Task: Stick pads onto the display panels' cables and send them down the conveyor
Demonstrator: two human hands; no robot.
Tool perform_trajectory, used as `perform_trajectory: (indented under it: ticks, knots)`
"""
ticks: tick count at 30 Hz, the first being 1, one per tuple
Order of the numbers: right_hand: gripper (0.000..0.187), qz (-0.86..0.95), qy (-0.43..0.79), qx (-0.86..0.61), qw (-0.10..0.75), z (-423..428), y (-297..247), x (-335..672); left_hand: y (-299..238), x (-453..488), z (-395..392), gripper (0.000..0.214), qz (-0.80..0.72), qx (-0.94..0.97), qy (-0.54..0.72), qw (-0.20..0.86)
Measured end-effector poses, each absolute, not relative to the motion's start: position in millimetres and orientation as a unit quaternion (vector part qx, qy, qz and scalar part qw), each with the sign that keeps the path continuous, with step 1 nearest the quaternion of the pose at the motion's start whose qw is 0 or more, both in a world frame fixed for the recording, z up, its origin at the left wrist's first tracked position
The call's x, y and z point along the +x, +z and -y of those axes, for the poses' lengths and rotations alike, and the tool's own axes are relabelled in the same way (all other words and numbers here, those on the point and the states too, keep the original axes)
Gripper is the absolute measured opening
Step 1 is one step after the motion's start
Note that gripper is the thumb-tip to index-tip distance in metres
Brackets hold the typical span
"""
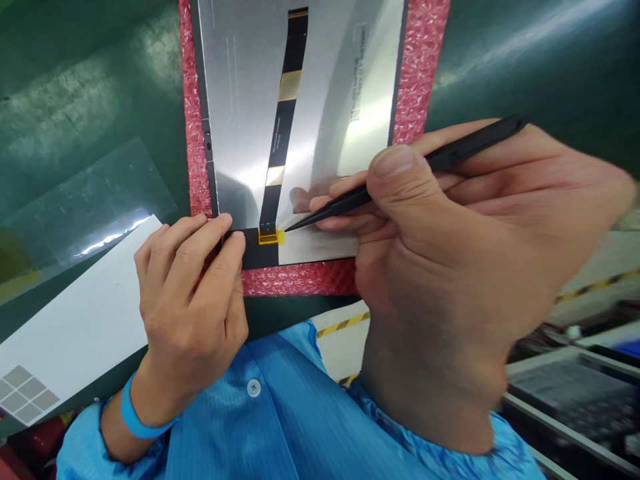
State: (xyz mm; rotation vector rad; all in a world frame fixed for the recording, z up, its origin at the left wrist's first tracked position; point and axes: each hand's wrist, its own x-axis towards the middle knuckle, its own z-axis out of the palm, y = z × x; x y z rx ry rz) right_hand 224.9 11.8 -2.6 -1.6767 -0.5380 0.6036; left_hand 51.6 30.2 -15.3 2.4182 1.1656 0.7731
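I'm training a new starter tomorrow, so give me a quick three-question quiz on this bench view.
1. Fill in: the silver panel lies on ___ bubble wrap.
2. True or false: the left hand rests its fingers on the panel's near corner.
3. The right hand holds a black pointed tool. Its tip is nearest: A) the yellow connector B) the left hand C) the bubble wrap.
Key: 1 pink; 2 true; 3 A.

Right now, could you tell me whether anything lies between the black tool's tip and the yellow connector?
Nothing visible does. The black tool in the right hand stops just short of the yellow connector, with only bare silver panel between them. The left hand presses the black strip on its far side.
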Motion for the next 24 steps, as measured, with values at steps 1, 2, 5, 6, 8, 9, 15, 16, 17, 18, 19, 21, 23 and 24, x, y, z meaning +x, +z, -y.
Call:
perform_trajectory:
  ticks: [1, 2, 5, 6, 8, 9, 15, 16, 17, 18, 19, 21, 23, 24]
  knots:
    - [0.011, 0.232, 0.259, -0.724, 0.595, -11.5, -2.7, 224.8, -15.3, 51.7, -30.2, 0.032, -0.411, 0.852, 0.273, 0.173]
    - [0.011, 0.232, 0.258, -0.725, 0.594, -11.3, -2.9, 224.7, -15.3, 51.7, -30.3, 0.032, -0.411, 0.853, 0.272, 0.173]
    - [0.012, 0.23, 0.257, -0.723, 0.598, -11.5, -2.9, 224.4, -15.3, 51.6, -30.3, 0.031, -0.412, 0.853, 0.27, 0.172]
    - [0.013, 0.229, 0.256, -0.722, 0.6, -11.7, -2.8, 224.3, -15.2, 51.5, -30.2, 0.031, -0.412, 0.853, 0.271, 0.171]
    - [0.012, 0.229, 0.255, -0.722, 0.601, -12.2, -2.7, 224.2, -15.0, 51.5, -30.1, 0.03, -0.412, 0.853, 0.271, 0.172]
    - [0.012, 0.23, 0.255, -0.722, 0.6, -12.3, -2.6, 224.1, -14.8, 51.5, -30.1, 0.03, -0.412, 0.853, 0.27, 0.173]
    - [0.012, 0.24, 0.251, -0.731, 0.588, -11.3, -1.7, 223.4, -14.7, 51.9, -29.8, 0.028, -0.41, 0.853, 0.273, 0.172]
    - [0.013, 0.239, 0.25, -0.733, 0.585, -11.2, -1.6, 223.2, -14.8, 51.7, -29.7, 0.028, -0.41, 0.854, 0.272, 0.172]
    - [0.013, 0.238, 0.248, -0.735, 0.585, -11.2, -1.5, 223.0, -14.9, 51.4, -29.6, 0.029, -0.41, 0.854, 0.27, 0.172]
    - [0.014, 0.238, 0.246, -0.735, 0.585, -11.3, -1.5, 222.7, -14.9, 51.1, -29.4, 0.03, -0.411, 0.854, 0.269, 0.172]
    - [0.013, 0.238, 0.244, -0.736, 0.585, -11.4, -1.5, 222.5, -14.9, 50.8, -29.1, 0.03, -0.412, 0.854, 0.267, 0.171]
    - [0.013, 0.241, 0.241, -0.737, 0.583, -11.7, -1.8, 222.2, -14.3, 50.4, -28.6, 0.031, -0.415, 0.854, 0.265, 0.168]
    - [0.013, 0.242, 0.242, -0.736, 0.584, -11.9, -2.1, 222.1, -13.4, 50.3, -28.2, 0.031, -0.416, 0.856, 0.26, 0.165]
    - [0.013, 0.241, 0.241, -0.735, 0.586, -12.0, -2.3, 222.1, -12.8, 50.5, -28.1, 0.03, -0.414, 0.857, 0.257, 0.164]
